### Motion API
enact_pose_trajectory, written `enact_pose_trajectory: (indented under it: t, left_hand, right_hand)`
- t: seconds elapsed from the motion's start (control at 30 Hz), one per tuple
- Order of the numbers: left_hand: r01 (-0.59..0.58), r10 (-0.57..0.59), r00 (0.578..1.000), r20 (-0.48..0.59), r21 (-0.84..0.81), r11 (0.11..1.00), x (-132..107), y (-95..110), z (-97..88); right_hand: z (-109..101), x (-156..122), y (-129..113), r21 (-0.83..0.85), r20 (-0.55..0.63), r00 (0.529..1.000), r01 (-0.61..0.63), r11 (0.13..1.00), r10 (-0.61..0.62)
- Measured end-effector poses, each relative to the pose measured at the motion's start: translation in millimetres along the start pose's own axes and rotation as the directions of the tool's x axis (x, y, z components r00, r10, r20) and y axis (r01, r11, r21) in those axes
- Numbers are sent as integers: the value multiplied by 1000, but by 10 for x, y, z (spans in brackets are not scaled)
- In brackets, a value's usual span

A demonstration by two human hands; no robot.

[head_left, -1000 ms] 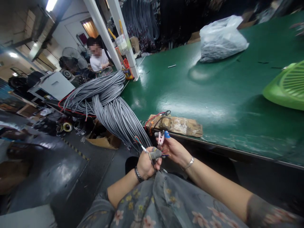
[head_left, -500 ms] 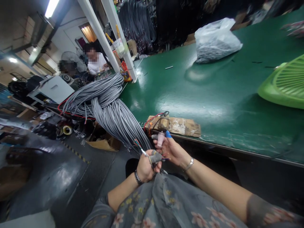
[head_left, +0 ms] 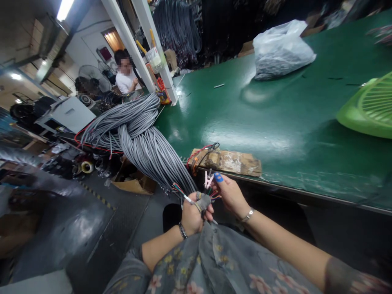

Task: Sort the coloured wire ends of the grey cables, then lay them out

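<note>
My left hand (head_left: 193,214) is closed around a grey cable whose white-banded end (head_left: 188,199) sticks out to the left, with thin coloured wires (head_left: 177,188) fanned from it. Grey wrapping (head_left: 202,202) covers its thumb. More coloured wire ends (head_left: 215,195) come out on the right of that thumb. My right hand (head_left: 230,194) has its fingers bent in at these wire ends, pinching them. Its thumb carries a blue covering (head_left: 218,177). A pale pink piece (head_left: 208,179) shows at its fingertips; its kind is unclear.
A thick bundle of grey cables (head_left: 153,151) hangs over the green table's (head_left: 275,110) left edge. A wooden board (head_left: 235,162) with red and black leads lies at the front edge. Farther off are a plastic bag (head_left: 281,53), a green basket (head_left: 370,108) and another person (head_left: 125,77).
My right hand has turned, bringing its thumb in beside the fingers at the wire ends. The coloured wires by my left thumb spread more visibly. My left hand has shifted slightly right.
</note>
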State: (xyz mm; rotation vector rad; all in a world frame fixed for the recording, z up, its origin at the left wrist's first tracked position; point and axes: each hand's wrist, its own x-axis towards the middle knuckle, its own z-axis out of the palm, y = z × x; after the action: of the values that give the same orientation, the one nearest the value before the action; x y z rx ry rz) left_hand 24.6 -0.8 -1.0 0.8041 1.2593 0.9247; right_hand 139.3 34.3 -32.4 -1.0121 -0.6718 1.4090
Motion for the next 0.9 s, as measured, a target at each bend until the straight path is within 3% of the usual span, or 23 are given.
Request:
enact_pose_trajectory:
  t: [0.07, 0.2, 0.27, 0.57, 0.9]
  left_hand:
    - [9, -9, 1000, 14, 23, 1000, 2, -2, -1]
    - [-4, 3, 1000, 20, 48, 999, 15, -13, 1]
    - [-5, 4, 1000, 11, 43, 999, 23, -14, 6]
    - [19, -20, 1000, 24, 73, 997, 11, 21, 15]
    - [-6, 6, 997, 78, 6, 1000, -96, 31, -66]
  right_hand:
    - [3, 13, 14, 5, 10, 1000, -4, 1000, 4]
    - [37, 43, 19, 199, 166, 966, -229, 953, 198]
    - [62, 52, 0, 274, 184, 954, -283, 919, 238]
    - [110, 62, -9, 388, 124, 931, -364, 847, 343]
    - [1, 43, -31, 365, 292, 876, -473, 802, 384]
